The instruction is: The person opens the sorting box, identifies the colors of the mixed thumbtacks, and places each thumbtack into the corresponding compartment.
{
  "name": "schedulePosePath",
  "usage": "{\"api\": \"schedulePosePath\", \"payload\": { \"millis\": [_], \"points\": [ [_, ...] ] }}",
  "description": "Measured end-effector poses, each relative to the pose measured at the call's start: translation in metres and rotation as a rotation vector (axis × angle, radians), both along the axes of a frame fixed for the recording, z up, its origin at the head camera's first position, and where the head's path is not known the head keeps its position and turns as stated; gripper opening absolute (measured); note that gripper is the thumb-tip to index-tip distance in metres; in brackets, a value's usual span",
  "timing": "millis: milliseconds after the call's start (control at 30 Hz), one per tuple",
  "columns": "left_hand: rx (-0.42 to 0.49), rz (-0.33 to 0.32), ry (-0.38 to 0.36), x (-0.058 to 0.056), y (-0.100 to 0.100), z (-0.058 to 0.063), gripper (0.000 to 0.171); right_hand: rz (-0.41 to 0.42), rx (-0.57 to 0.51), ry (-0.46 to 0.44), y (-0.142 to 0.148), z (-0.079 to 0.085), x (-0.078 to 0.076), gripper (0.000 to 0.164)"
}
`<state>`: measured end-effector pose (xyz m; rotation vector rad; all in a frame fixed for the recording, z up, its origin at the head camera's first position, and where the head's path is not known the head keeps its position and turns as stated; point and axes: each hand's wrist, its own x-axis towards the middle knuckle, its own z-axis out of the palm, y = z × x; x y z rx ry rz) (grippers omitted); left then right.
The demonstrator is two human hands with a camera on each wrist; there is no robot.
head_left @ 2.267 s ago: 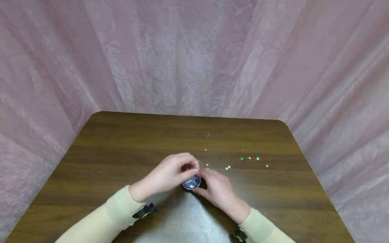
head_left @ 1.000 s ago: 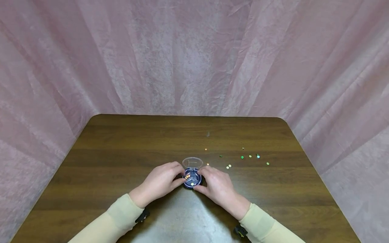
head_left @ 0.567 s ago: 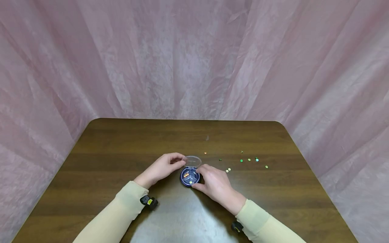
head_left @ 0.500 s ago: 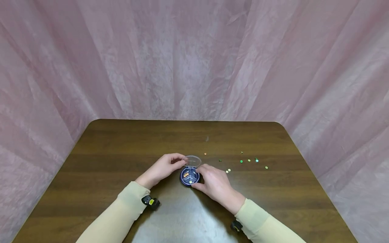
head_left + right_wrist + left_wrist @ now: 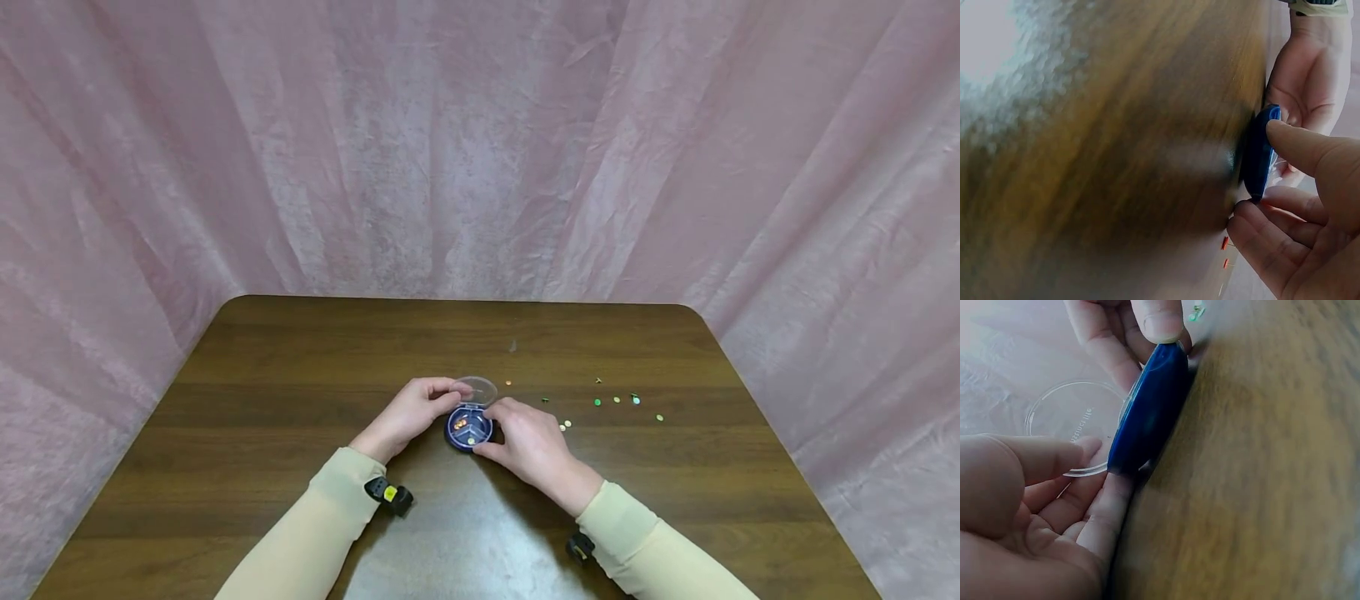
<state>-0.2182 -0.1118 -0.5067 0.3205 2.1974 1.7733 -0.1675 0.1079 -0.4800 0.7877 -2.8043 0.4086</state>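
Head view: left hand [image 5: 412, 414] pinches the edge of the clear lid [image 5: 483, 390], thumb on one face, fingers on the other. Lid is hinged up, just beyond the case. Right hand [image 5: 536, 446] grips the round blue case [image 5: 1150, 415] by its side wall, thumb nearer the body, the other fingers on the far side. Case is between the two hands, sitting on the surface [image 5: 337, 333]. Small orange pieces [image 5: 460, 424] lie in the compartment nearest the left fingers; one pale piece [image 5: 471, 442] in the front compartment, near the right thumb. Loose bits past the right fingers: pale yellow pair [image 5: 565, 427] just beside the knuckles, green disc [image 5: 597, 402] farther right, single orange bit [image 5: 507, 383] just beyond the fingertips. Left wrist view shows lettering on the lid, not legible to me.
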Motion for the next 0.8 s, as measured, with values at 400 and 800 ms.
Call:
{"api": "schedulePosePath", "payload": {
  "millis": [400, 800],
  "points": [
    [-0.21, 0.029, 0.158, 0.003, 0.0, -0.004, 0.021, 0.061, -0.003, -0.092, 0.012, 0.006, -0.003, 0.047],
    [-0.231, 0.062, 0.192, 0.01, 0.012, -0.004, 0.019, 0.007, -0.05, -0.122, 0.055, 0.023, -0.042, 0.033]
  ]
}}
